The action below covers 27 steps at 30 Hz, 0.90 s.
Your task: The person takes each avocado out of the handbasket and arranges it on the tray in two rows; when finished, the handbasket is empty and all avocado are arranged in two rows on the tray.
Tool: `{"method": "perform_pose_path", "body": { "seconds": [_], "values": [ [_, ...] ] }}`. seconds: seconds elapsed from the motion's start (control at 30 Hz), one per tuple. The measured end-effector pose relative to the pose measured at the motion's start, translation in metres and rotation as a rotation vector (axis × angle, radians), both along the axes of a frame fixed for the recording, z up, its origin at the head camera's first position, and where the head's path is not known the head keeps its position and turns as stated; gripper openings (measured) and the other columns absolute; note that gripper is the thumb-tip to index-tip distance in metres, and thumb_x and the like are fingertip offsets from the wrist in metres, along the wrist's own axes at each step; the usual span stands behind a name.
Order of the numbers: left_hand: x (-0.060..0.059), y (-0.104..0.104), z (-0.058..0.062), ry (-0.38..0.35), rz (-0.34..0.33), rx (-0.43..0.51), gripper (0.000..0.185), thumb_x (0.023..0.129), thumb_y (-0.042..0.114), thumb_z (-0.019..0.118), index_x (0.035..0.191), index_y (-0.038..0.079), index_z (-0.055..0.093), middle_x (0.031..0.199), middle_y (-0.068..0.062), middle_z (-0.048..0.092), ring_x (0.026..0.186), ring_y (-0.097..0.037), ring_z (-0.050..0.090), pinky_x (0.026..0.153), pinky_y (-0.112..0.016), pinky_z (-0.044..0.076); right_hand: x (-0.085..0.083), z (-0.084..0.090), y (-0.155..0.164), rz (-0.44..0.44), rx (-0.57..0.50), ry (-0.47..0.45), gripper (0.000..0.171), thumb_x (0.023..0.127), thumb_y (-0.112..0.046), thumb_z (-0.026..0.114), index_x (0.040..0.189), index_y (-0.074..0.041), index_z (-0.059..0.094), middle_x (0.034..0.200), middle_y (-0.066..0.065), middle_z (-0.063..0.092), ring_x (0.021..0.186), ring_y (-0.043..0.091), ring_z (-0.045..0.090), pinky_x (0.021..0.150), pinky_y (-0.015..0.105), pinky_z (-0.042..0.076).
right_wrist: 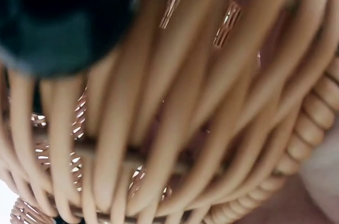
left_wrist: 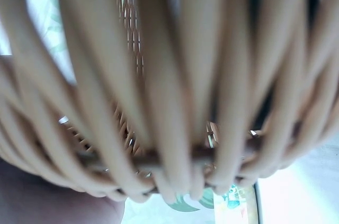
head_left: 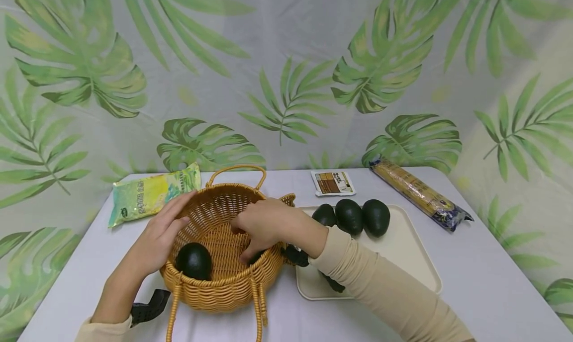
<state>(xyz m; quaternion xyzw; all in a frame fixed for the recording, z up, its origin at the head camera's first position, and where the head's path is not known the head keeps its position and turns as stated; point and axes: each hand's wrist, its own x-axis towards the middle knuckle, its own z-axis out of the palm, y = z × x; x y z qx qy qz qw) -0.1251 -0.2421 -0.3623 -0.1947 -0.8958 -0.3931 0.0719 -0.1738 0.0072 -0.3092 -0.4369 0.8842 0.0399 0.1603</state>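
A woven wicker basket (head_left: 224,282) stands on the white table at centre left. My left hand (head_left: 179,213) rests on its left rim with the fingers straight. My right hand (head_left: 245,242) reaches down inside the basket, its fingers curled over a dark green avocado (head_left: 256,256) that is mostly hidden. A second avocado (head_left: 194,261) lies in the basket's near left part. Three more avocados (head_left: 349,216) sit in a row on a cream tray (head_left: 412,252). Both wrist views are filled by blurred basket weave (left_wrist: 169,102); the right one also shows a dark avocado (right_wrist: 58,17).
A green-yellow packet (head_left: 152,195) lies behind the basket on the left. A small brown-and-white packet (head_left: 333,183) and a long wrapped pack of pasta (head_left: 421,195) lie at the back right. A leaf-print curtain (head_left: 286,58) closes off the table's far side.
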Motion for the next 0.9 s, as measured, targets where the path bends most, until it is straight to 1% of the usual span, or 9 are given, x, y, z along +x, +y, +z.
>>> {"method": "perform_pose_path", "body": {
  "seconds": [0.1,0.17,0.3,0.47,0.57,0.77,0.9],
  "values": [
    [0.000,-0.001,0.000,-0.001,0.001,0.000,0.053,0.109,0.013,0.041,0.162,0.012,0.035,0.163,-0.020,0.035,0.150,-0.047,0.029,0.111,-0.074,0.028,0.002,0.000,-0.001,-0.012,0.017,0.014,0.062,0.079,-0.062,0.083,0.128,-0.025,0.072,0.103,-0.011,0.073,0.085,0.009,0.066,0.070,0.033,0.056],
    [0.000,-0.001,0.001,0.000,-0.001,0.001,0.053,0.109,0.013,0.041,0.161,0.011,0.035,0.163,-0.020,0.035,0.150,-0.048,0.029,0.111,-0.075,0.028,0.003,0.000,-0.003,-0.019,0.032,0.025,0.062,0.078,-0.062,0.083,0.127,-0.026,0.073,0.101,-0.012,0.072,0.082,0.009,0.065,0.069,0.033,0.055],
    [0.000,0.000,0.001,0.000,-0.002,-0.001,0.052,0.109,0.014,0.041,0.161,0.011,0.035,0.164,-0.020,0.034,0.150,-0.048,0.028,0.112,-0.075,0.027,0.005,0.001,-0.004,-0.023,0.071,0.041,0.058,0.077,-0.059,0.085,0.124,-0.027,0.074,0.102,-0.013,0.072,0.080,0.010,0.065,0.069,0.032,0.055],
    [-0.001,0.000,0.001,0.004,-0.006,-0.005,0.053,0.109,0.013,0.041,0.162,0.011,0.035,0.164,-0.020,0.034,0.151,-0.048,0.028,0.112,-0.074,0.027,0.006,0.000,-0.006,-0.017,0.116,0.049,0.052,0.078,-0.052,0.088,0.122,-0.029,0.075,0.100,-0.013,0.073,0.076,0.009,0.064,0.070,0.031,0.056],
    [-0.002,0.001,0.001,0.009,-0.007,-0.008,0.053,0.109,0.013,0.041,0.161,0.011,0.035,0.164,-0.020,0.034,0.151,-0.048,0.029,0.112,-0.074,0.027,0.006,0.000,-0.007,-0.016,0.131,0.050,0.050,0.078,-0.050,0.088,0.122,-0.029,0.076,0.099,-0.012,0.073,0.079,0.008,0.065,0.072,0.032,0.057],
    [-0.002,0.001,0.002,0.008,-0.003,-0.008,0.053,0.109,0.012,0.041,0.161,0.009,0.036,0.163,-0.021,0.035,0.150,-0.047,0.029,0.113,-0.074,0.028,0.007,0.000,-0.009,-0.019,0.169,0.055,0.044,0.079,-0.052,0.087,0.117,-0.032,0.078,0.099,-0.013,0.074,0.087,0.008,0.068,0.075,0.034,0.059],
    [-0.001,0.000,0.002,0.005,0.000,-0.003,0.052,0.109,0.012,0.042,0.161,0.009,0.036,0.163,-0.021,0.035,0.150,-0.048,0.029,0.113,-0.074,0.027,0.009,-0.001,-0.011,-0.027,0.204,0.087,0.037,0.079,-0.055,0.085,0.106,-0.031,0.078,0.093,-0.013,0.073,0.081,0.008,0.067,0.072,0.033,0.059]
  ]
}}
